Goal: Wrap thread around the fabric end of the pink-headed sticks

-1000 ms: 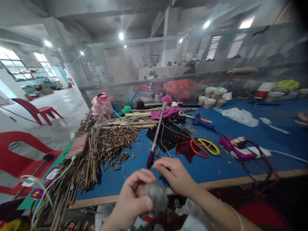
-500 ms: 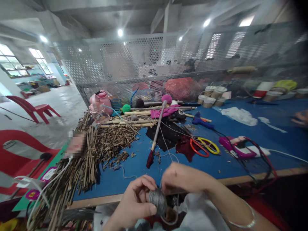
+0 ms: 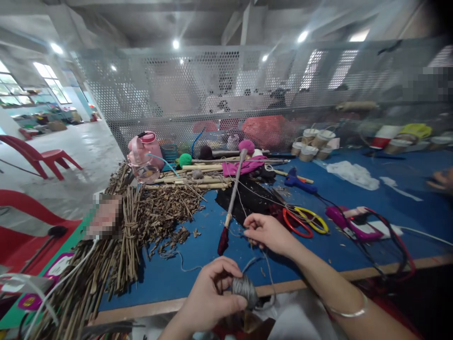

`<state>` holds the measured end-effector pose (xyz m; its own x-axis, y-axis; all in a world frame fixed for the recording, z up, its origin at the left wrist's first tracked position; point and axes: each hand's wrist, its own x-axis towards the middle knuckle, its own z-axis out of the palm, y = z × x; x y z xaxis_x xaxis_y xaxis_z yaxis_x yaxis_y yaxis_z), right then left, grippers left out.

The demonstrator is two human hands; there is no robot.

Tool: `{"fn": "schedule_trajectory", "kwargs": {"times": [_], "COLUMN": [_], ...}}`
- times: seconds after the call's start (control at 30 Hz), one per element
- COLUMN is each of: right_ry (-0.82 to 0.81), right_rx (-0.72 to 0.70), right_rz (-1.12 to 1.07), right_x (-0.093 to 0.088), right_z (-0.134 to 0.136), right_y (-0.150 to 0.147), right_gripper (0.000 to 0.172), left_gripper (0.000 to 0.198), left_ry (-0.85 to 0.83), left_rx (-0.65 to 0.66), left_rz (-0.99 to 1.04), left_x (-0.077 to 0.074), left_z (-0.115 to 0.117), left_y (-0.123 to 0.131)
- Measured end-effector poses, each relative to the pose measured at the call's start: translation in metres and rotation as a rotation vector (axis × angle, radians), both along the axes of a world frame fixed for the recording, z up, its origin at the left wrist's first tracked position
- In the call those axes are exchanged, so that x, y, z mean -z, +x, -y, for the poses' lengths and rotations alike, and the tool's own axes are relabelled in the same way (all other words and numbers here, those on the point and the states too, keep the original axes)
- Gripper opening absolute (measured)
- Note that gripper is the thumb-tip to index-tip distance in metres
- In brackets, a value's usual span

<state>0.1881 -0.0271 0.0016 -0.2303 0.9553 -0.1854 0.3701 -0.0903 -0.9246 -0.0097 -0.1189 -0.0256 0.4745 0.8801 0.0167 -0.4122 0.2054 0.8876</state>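
Note:
My left hand is closed round a small ball of grey yarn at the table's near edge. A loose grey strand runs from the ball up to my right hand, which pinches it above the blue table. A bracelet sits on my right wrist. Just left of my right hand lies a stick with a dark red tip.
Bundles of dry twigs cover the table's left part. Red and yellow scissors, a purple tool with cables, a pink bottle, yarn balls and cups lie further off. Red chairs stand left. Another person's hand shows at the far right.
My right hand has moved away from the ball, up and forward over the table, pulling a length of grey strand out. My left hand keeps the ball, now slightly lower.

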Motion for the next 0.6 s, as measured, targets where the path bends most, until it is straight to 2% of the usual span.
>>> {"fn": "schedule_trajectory", "kwargs": {"times": [0.07,0.13,0.2,0.3,0.4,0.43,0.5,0.57,0.6], "right_ry": [0.063,0.123,0.135,0.123,0.195,0.242,0.313,0.253,0.159], "right_rx": [0.112,0.144,0.048,-0.163,-0.181,-0.171,-0.219,-0.419,-0.563], "right_rz": [-0.077,-0.133,-0.158,-0.154,-0.083,-0.052,-0.058,-0.190,-0.280], "right_x": [-0.014,-0.028,-0.039,-0.046,-0.046,-0.046,-0.047,-0.050,-0.052], "right_z": [-0.007,-0.021,-0.042,-0.080,-0.106,-0.107,-0.096,-0.066,-0.046], "right_y": [0.004,-0.005,-0.030,-0.086,-0.133,-0.141,-0.144,-0.130,-0.119], "right_gripper": [0.024,0.026,0.025,0.021,0.042,0.048,0.046,0.039,0.042], "left_gripper": [0.034,0.035,0.035,0.036,0.037,0.038,0.038,0.040,0.040], "left_ry": [-0.028,-0.033,-0.026,-0.024,-0.021,-0.026,-0.047,-0.043,-0.009], "left_rx": [0.009,0.017,0.022,0.019,0.013,0.014,0.013,0.014,0.012], "left_rz": [0.048,0.079,0.090,0.081,0.069,0.073,0.102,0.145,0.181], "left_x": [0.004,0.006,0.008,0.007,0.005,0.004,0.001,-0.006,-0.011], "left_z": [-0.001,-0.001,-0.001,-0.004,-0.004,-0.004,0.000,0.006,0.010], "left_y": [-0.001,-0.002,-0.003,-0.003,-0.001,-0.001,0.000,-0.004,-0.008]}}
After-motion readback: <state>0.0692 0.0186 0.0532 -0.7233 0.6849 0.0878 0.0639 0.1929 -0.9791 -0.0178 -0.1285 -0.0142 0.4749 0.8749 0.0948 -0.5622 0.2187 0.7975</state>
